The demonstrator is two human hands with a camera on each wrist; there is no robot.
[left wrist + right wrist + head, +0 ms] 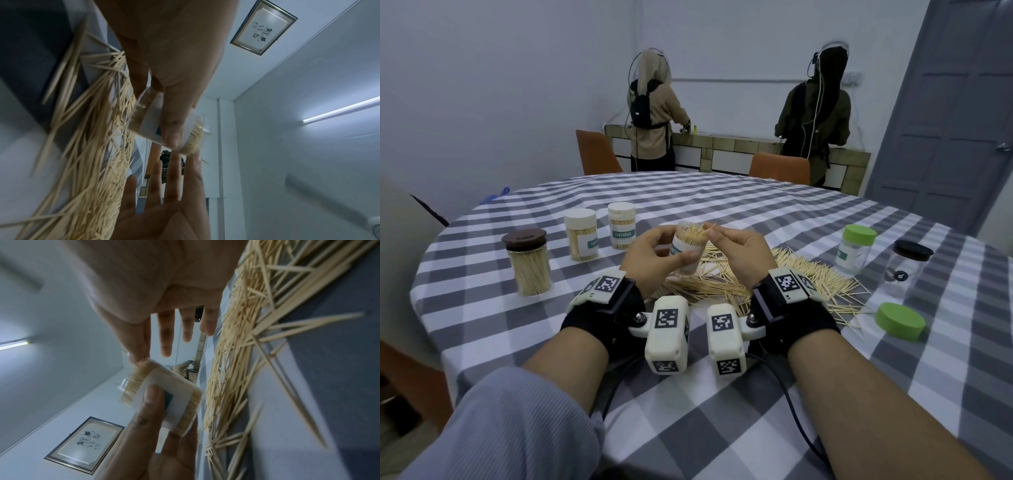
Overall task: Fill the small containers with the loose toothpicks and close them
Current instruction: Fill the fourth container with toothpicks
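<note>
My left hand (654, 255) grips a small clear labelled container (686, 250), lidless and packed with toothpicks, tilted above the table. Its thumb lies across the label (152, 123). My right hand (726, 246) is beside the container's mouth with straight fingers (164, 340); one fingertip touches the toothpick tips sticking out (135, 379). Under both hands a wide pile of loose toothpicks (791, 270) (98, 162) (236, 353) covers the checked cloth.
On the left stand a full brown-lidded jar (529, 263) and two full white-lidded containers (582, 234) (622, 226). To the right are a green-lidded container (854, 250), a black-lidded jar (904, 270) and a loose green lid (900, 320). Two people stand at a far counter.
</note>
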